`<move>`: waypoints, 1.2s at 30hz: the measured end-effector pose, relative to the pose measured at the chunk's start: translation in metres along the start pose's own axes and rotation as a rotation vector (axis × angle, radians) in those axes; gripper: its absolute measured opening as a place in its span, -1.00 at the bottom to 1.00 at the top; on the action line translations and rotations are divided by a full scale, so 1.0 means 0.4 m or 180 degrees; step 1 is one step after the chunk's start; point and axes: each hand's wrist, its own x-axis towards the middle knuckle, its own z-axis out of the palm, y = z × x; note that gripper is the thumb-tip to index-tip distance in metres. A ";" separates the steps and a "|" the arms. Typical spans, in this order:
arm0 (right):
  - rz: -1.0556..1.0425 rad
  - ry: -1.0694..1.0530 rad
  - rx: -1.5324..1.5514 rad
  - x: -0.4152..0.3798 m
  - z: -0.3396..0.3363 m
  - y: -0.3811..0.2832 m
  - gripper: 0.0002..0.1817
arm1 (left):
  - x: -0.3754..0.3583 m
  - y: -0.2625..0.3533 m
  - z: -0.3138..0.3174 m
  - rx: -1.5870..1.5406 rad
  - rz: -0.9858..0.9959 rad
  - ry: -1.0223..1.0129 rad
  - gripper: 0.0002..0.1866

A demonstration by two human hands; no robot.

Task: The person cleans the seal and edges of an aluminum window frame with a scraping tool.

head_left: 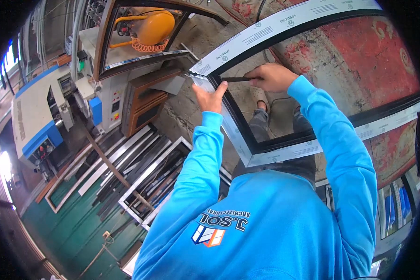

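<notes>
frame with black inner edging, dark bar in right hand

Both arms reach forward. Left grip: thumb spread from index finger. Right grip: fingers curled closed, wrist turned inward.

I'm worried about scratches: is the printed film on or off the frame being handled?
On: white film bearing printed lettering covers much of the frame.
</notes>
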 end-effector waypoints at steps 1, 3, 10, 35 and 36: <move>-0.0088 0.0176 -0.0432 -0.008 0.010 -0.002 -0.63 | 0.000 0.000 -0.003 0.0092 0.0012 0.0002 -0.20; -0.0182 0.0348 -0.0879 -0.028 0.020 -0.017 -0.63 | -0.001 0.004 -0.005 0.0171 0.0027 0.0013 -0.19; 0.0026 0.0943 -0.1086 -0.059 0.049 -0.083 -0.63 | 0.005 -0.012 -0.006 0.0103 0.0084 0.0141 -0.28; -0.0356 0.0977 0.0088 -0.111 0.066 -0.062 -0.47 | 0.000 -0.008 -0.022 -0.0147 0.0007 0.0042 -0.39; -0.0361 0.0969 0.0087 -0.126 0.078 -0.083 -0.47 | 0.002 -0.011 -0.024 -0.0148 0.0004 0.0051 -0.39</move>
